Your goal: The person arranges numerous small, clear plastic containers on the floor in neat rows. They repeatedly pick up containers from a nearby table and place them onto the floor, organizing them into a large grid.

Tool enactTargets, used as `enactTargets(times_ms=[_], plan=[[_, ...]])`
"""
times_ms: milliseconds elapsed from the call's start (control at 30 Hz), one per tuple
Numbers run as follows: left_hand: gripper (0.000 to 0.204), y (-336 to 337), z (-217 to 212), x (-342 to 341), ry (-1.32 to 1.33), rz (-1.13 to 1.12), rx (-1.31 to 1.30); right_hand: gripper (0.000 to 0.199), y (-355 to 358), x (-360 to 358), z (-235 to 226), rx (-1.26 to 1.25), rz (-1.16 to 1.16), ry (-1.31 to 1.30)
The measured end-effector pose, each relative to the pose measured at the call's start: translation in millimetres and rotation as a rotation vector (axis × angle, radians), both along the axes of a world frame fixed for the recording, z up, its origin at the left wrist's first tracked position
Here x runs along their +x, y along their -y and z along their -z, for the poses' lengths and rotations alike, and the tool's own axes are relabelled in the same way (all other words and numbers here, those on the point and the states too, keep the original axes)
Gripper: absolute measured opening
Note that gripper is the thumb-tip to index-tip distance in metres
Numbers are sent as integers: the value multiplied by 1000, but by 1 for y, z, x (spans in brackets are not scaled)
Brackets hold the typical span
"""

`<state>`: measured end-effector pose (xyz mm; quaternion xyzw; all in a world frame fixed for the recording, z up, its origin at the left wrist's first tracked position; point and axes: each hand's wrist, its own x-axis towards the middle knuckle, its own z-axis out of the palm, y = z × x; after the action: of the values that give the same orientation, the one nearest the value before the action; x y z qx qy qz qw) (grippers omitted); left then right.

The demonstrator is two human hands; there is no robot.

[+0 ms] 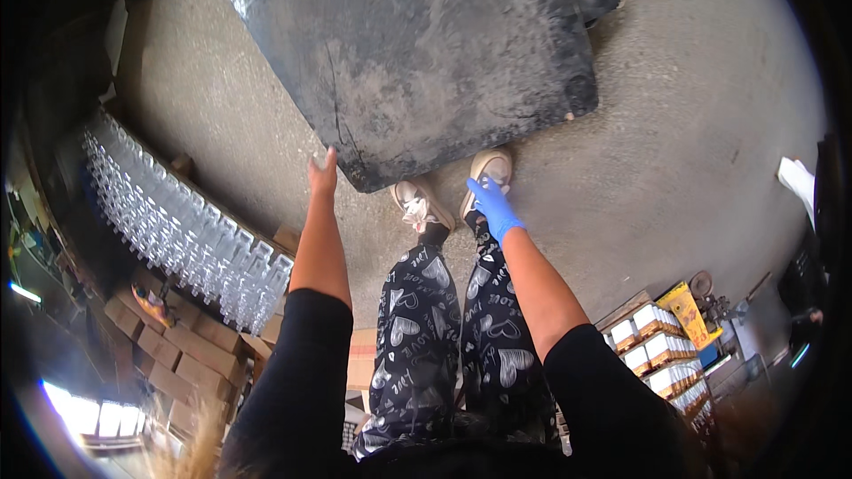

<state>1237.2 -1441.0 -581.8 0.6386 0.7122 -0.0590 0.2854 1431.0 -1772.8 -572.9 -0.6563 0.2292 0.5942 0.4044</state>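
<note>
I look straight down at my legs in black trousers with white heart prints and at my two beige shoes (424,204) on a concrete floor. My bare left hand (323,174) reaches forward with its fingers together, near the torn edge of a large dark rubber mat (417,44). A small pale thing may sit at its fingertips, too small to tell. My right hand (493,204) wears a blue glove and hangs over my right shoe, fingers loosely extended, holding nothing that I can see.
A pallet of clear glass bottles (177,222) stands at the left, with brown cardboard boxes (191,350) stacked below it. Stacked white cartons (658,346) and a yellow package (688,310) sit at the lower right. Grey concrete floor (692,124) spreads to the right.
</note>
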Motion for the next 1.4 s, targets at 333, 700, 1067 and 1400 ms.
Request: enactTargets(times_ms=[333, 700, 1067, 1400], plan=[[94, 133, -92, 96, 517, 22, -887, 78, 63, -53, -5, 282, 657, -423], [57, 118, 46, 139, 472, -490, -229, 62, 237, 226, -5, -221, 456, 383], [41, 105, -7, 102, 629, -427, -549, 73, -97, 65, 12, 344, 545, -40], [59, 70, -231, 114, 970, -409, -636, 46, -79, 11, -147, 524, 712, -168]])
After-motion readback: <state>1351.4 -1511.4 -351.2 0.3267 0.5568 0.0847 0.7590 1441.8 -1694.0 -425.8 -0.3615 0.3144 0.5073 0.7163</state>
